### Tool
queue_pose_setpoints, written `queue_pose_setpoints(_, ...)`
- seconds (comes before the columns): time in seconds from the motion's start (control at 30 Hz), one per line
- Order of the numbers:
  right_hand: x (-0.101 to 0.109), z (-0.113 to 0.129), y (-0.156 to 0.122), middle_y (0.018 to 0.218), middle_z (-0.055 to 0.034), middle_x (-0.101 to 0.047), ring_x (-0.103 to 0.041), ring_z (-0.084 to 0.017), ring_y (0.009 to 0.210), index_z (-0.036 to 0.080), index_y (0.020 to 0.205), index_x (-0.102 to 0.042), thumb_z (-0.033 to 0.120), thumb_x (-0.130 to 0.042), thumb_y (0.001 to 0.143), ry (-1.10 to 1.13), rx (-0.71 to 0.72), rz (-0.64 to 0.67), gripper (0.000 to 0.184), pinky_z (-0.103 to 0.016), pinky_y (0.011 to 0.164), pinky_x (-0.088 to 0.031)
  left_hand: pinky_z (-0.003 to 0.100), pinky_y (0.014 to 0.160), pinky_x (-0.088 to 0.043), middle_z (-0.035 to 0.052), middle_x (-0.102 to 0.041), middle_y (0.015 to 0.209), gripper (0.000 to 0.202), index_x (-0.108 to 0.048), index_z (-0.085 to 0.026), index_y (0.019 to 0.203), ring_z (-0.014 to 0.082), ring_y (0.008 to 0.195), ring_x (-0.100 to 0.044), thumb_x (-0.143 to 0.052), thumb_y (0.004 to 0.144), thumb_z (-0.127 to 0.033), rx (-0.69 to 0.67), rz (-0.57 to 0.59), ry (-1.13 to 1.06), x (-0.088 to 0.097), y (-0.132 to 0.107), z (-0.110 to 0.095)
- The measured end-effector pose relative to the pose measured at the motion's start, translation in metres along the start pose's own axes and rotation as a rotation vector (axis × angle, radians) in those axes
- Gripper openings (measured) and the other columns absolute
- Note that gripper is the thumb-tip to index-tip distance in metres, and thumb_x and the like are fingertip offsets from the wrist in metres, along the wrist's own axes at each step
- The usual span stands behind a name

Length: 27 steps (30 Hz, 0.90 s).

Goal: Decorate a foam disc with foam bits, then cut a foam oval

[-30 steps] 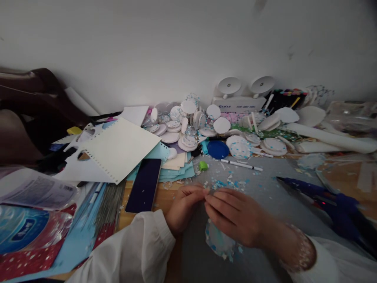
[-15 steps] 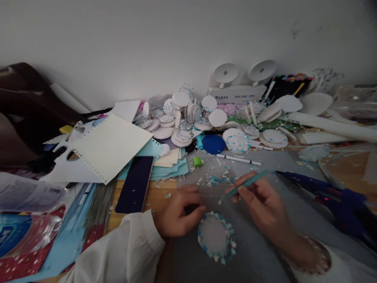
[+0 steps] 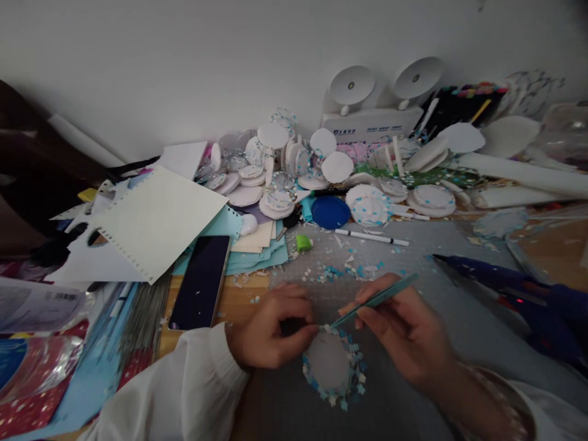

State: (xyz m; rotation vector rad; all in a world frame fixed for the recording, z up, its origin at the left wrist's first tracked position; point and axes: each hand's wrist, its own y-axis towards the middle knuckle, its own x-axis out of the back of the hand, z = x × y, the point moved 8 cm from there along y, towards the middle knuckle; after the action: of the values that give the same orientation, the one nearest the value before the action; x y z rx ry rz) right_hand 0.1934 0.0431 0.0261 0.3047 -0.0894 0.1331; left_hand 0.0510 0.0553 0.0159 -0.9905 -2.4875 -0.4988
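My right hand (image 3: pixel 404 331) is closed in a pinch on teal tweezers (image 3: pixel 379 298). They slant down to the left, and their tips meet the top rim of a pale round disc (image 3: pixel 328 362). Small blue and white stars ring this disc, which lies over a grey cutting mat (image 3: pixel 390 407). Beside it, my left hand (image 3: pixel 275 327) has curled fingers, with thumb and fingertips closed at the disc's upper left edge. Whether a star sits in the tweezer tips is too small to tell. Loose stars (image 3: pixel 331 272) are scattered on the mat beyond both hands.
A dark blue glue gun (image 3: pixel 505 282) with a red light lies at the right. To the left are a phone (image 3: pixel 201 282) and stacked paper (image 3: pixel 160 214). White discs (image 3: pixel 245 195) pile along the wall, behind a blue lid (image 3: pixel 331 212), a pen (image 3: pixel 372 237) and a green cap (image 3: pixel 303 243).
My right hand has brought the tweezers down and left, from above the disc onto its top rim. My left hand stays beside the disc. The whole view has tilted slightly.
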Motion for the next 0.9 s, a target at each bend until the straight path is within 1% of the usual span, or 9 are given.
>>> queue_pose_setpoints(0.23,-0.0024,0.0035,-0.0001,0.077,0.0001,-0.063,-0.064,-0.014,0.063,0.028,0.094,-0.056,0.026,-0.054,0.094,-0.074,0.038,0.031,0.003,-0.022,0.055,-0.057,0.031,0.065,-0.030,0.0026,-0.052,0.063,0.023,-0.048,-0.018,0.064,0.0160,0.068,-0.050,-0.049,0.086,-0.024,0.026,-0.005,0.004,0.0014,0.0013,-0.0018)
queue_pose_setpoints(0.43,-0.0025,0.0031,0.0004,0.081,-0.0024,-0.065,-0.063,-0.015,0.062,0.026,0.096,-0.056,0.027,-0.053,0.094,-0.096,0.050,0.038,0.004,-0.024,0.054,-0.056,0.031,0.066,-0.032,0.0018,-0.051,0.063,0.024,-0.048,-0.019,0.063,0.0157,0.067,-0.049,-0.049,0.086,-0.025,0.033,-0.014,0.002,0.0016,0.0013,-0.0017)
queue_pose_setpoints(0.57,-0.0030,0.0025,0.0002,0.079,-0.0017,-0.065,-0.064,-0.016,0.063,0.027,0.094,-0.056,0.026,-0.053,0.093,-0.127,0.050,0.049,0.003,-0.026,0.056,-0.055,0.032,0.064,-0.031,0.0020,-0.051,0.062,0.026,-0.049,-0.019,0.062,0.0156,0.066,-0.048,-0.048,0.087,-0.027,0.028,-0.018,-0.005,0.0017,0.0014,-0.0010)
queue_pose_setpoints(0.77,-0.0035,0.0022,0.0009,0.081,-0.0018,-0.064,-0.067,-0.017,0.068,0.027,0.096,-0.056,0.024,-0.055,0.092,-0.109,0.050,0.058,0.005,-0.026,0.058,-0.057,0.032,0.065,-0.033,0.0023,-0.052,0.063,0.025,-0.050,-0.019,0.063,0.0156,0.067,-0.049,-0.049,0.086,-0.026,0.018,-0.035,-0.010,0.0028,0.0022,-0.0030)
queue_pose_setpoints(0.9,-0.0030,0.0001,0.0014,0.083,-0.0008,-0.064,-0.066,-0.015,0.071,0.028,0.096,-0.057,0.023,-0.055,0.093,-0.087,0.031,0.052,0.006,-0.024,0.061,-0.057,0.032,0.064,-0.032,0.0021,-0.052,0.062,0.026,-0.049,-0.019,0.061,0.0153,0.066,-0.048,-0.048,0.086,-0.027,0.019,-0.017,-0.003,0.0018,0.0021,-0.0033)
